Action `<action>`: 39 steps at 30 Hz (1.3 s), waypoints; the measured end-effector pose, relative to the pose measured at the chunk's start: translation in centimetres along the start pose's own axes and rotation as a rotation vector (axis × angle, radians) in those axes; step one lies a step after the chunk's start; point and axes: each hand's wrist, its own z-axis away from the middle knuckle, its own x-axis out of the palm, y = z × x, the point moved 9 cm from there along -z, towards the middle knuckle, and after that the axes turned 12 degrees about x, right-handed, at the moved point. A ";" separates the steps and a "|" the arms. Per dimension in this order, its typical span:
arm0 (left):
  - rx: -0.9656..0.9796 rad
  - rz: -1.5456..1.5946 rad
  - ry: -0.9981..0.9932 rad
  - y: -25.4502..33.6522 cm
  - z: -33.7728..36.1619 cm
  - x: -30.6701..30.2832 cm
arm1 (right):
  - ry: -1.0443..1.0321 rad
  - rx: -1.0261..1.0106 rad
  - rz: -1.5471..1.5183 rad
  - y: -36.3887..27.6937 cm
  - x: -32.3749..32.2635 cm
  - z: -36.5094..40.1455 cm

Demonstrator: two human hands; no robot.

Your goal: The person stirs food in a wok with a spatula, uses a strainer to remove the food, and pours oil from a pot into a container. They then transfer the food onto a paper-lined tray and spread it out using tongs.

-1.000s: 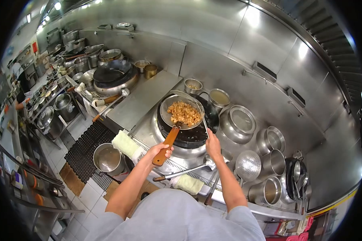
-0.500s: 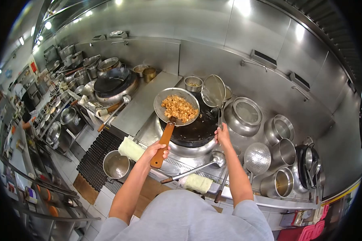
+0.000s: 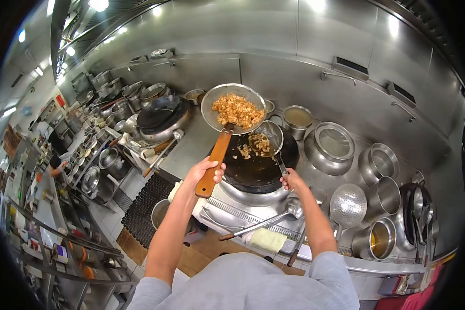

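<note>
In my left hand [image 3: 206, 174] is the wooden handle [image 3: 217, 160] of a round mesh strainer [image 3: 208, 116], raised over the far side of the wok. Browned, diced food [image 3: 236, 111] is heaped in the strainer. My right hand [image 3: 293, 181] grips the metal handle of a second mesh strainer [image 3: 277, 129], which is tilted low over the black wok [image 3: 256, 173]. Small pieces of food [image 3: 258, 144] show at this strainer, and some lie on the wok surface beside it. Both hands are closed around their handles.
A ladle [image 3: 294, 207] lies across the stove front near a folded cloth [image 3: 267, 240]. To the right stand a perforated skimmer [image 3: 347, 206], a pot with yellow liquid [image 3: 375, 238] and a lidded steel pot [image 3: 329, 150]. Another wok [image 3: 163, 116] sits left, and a person [image 3: 51, 139] stands far left.
The right-hand strainer has come down from above the wok's back edge to low over the wok, where diced pieces now show. The left-hand strainer has shifted farther away. The camera view has moved.
</note>
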 end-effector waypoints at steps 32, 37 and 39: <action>-0.066 -0.198 0.155 -5.1 1.3 -8.1 | -0.123 -0.071 -0.296 -5.8 -0.9 15.2; -0.151 -0.009 0.130 -8.7 1.8 -8.3 | 0.090 -0.277 0.057 -8.2 3.0 15.5; -0.156 0.015 0.128 -9.5 2.1 -8.2 | 0.218 -0.372 0.226 -7.6 3.8 14.4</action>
